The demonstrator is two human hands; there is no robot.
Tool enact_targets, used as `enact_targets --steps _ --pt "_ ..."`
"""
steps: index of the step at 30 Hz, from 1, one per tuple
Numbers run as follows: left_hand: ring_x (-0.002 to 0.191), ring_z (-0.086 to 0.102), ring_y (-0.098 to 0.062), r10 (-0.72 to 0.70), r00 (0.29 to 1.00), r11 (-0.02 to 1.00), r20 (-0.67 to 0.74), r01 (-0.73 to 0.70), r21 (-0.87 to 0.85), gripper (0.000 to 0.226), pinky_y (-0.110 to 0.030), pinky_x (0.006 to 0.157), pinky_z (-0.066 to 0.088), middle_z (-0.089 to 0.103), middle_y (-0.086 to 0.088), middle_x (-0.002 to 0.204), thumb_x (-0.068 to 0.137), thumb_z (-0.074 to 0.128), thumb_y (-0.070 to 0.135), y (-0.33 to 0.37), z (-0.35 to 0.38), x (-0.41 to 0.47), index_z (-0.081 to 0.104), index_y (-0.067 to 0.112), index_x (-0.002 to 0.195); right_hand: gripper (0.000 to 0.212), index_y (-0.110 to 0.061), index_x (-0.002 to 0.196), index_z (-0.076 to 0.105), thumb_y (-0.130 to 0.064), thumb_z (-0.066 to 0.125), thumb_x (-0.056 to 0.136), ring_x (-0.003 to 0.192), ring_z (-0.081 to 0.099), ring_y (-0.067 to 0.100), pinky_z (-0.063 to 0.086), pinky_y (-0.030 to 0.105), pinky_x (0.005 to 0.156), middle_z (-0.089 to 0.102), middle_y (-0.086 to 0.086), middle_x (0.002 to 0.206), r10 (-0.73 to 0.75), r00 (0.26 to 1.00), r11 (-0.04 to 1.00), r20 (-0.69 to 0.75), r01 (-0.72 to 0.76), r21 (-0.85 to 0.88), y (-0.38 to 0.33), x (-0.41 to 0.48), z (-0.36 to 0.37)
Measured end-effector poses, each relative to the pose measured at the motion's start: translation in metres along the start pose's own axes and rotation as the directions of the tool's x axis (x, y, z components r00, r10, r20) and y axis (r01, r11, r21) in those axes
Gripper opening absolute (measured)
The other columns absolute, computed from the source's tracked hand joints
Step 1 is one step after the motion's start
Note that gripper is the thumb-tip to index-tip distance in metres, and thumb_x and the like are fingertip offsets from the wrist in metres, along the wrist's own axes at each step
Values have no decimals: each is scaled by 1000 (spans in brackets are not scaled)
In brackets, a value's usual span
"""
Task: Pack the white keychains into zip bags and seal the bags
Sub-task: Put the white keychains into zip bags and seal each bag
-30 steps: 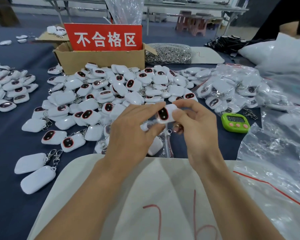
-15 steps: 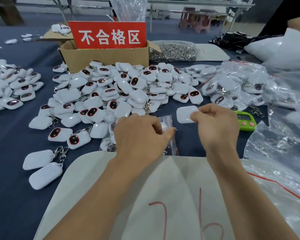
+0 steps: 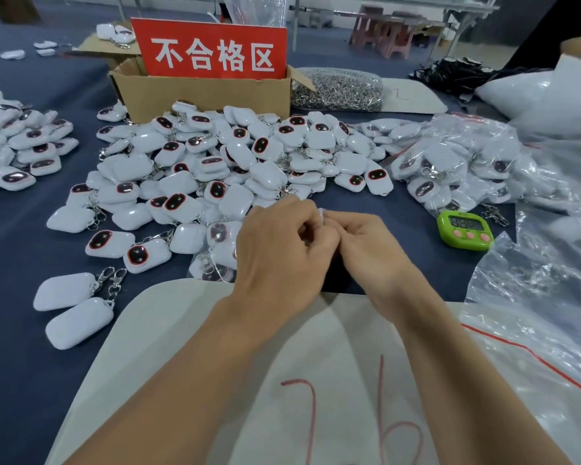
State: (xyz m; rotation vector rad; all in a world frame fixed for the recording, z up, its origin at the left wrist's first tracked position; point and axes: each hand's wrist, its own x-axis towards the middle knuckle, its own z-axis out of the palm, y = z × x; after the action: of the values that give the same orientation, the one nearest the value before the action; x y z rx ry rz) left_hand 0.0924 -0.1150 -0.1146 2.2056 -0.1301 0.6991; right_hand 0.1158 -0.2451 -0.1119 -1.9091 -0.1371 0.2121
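My left hand [image 3: 282, 256] and my right hand [image 3: 373, 250] meet fingertip to fingertip above the dark blue table, all fingers curled. Only a small white sliver of the keychain [image 3: 321, 213] shows between them; the rest, and the zip bag that the left fingers pinch, is hidden behind the hands. A big heap of loose white keychains [image 3: 215, 169] with dark red-rimmed faces lies just beyond. A stack of clear zip bags [image 3: 212, 263] lies left of my left hand. Bagged keychains [image 3: 450, 166] are piled at the right.
A cardboard box [image 3: 202, 95] with a red sign stands behind the heap, a bag of metal clasps [image 3: 342, 92] beside it. A green timer [image 3: 465, 229] sits right of my hands. A white board [image 3: 188, 330] lies under my forearms. Large plastic bags [image 3: 544, 297] fill the right side.
My right hand brought the white keychain leftward to my left hand, which lifted off the zip-bag stack; the two hands now close together over it.
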Motion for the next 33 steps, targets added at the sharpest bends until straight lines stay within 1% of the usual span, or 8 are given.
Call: enact_targets --steps 3,9,11,15,19,24,28,33 --pt "65 44 -12 23 995 996 -96 -30 -78 20 -26 61 31 44 16 64 84 60 16 -4 -1 0 50 24 69 33 -9 87 79 7 50 93 74 64 7 50 17 69 76 10 83 -79 995 994 65 73 85 -2 -1 -1" --pt "70 47 -18 -157 943 950 -294 64 -304 17 -31 65 40 49 5 72 94 50 13 -12 -5 8 49 15 77 35 -30 95 81 -5 57 90 70 64 -3 46 13 69 79 -11 97 15 787 997 -617 -57 -48 22 13 -23" --pt "71 44 -22 -192 911 937 -366 59 -344 19 -39 66 40 47 0 75 98 46 13 -14 -9 11 47 13 79 43 -27 131 70 -10 58 93 88 62 -7 42 6 80 70 -6 121 -25 788 970 -616 -131 -207 30 21 -27" --pt "74 43 -20 -144 876 950 -461 -8 -312 19 -28 70 37 47 0 80 103 46 12 -14 -13 11 47 13 84 67 -21 159 35 -17 57 96 153 25 26 25 44 123 30 5 166 -109 876 875 -470 -140 -464 36 46 -23" --pt "79 47 -21 68 972 991 -226 -92 -98 16 -35 71 41 52 2 83 100 55 9 -9 -3 2 54 11 84 79 -19 165 17 -30 57 98 159 4 27 14 48 127 9 7 174 -101 917 797 -386 -158 -583 37 70 -24" --pt "77 47 -20 -25 906 994 -422 -24 -110 16 -20 70 33 50 4 80 96 53 11 -15 -15 14 55 11 80 71 -13 159 28 -32 58 97 147 34 34 27 47 119 38 12 160 -78 893 797 -443 -211 -566 38 82 -23" --pt "73 49 -13 -90 992 994 -88 84 -67 17 -22 64 32 53 10 70 89 59 21 -16 -8 9 57 21 72 32 -11 126 60 -10 53 94 115 56 37 45 45 96 64 13 122 -139 841 824 -524 -195 -532 35 71 -27" --pt "74 51 -10 -31 961 986 275 -15 166 22 -27 59 31 52 11 67 85 67 34 -21 6 4 59 24 67 17 -16 104 68 -13 52 99 95 59 28 37 36 71 68 5 100 -130 860 870 -494 -140 -473 36 45 -24"
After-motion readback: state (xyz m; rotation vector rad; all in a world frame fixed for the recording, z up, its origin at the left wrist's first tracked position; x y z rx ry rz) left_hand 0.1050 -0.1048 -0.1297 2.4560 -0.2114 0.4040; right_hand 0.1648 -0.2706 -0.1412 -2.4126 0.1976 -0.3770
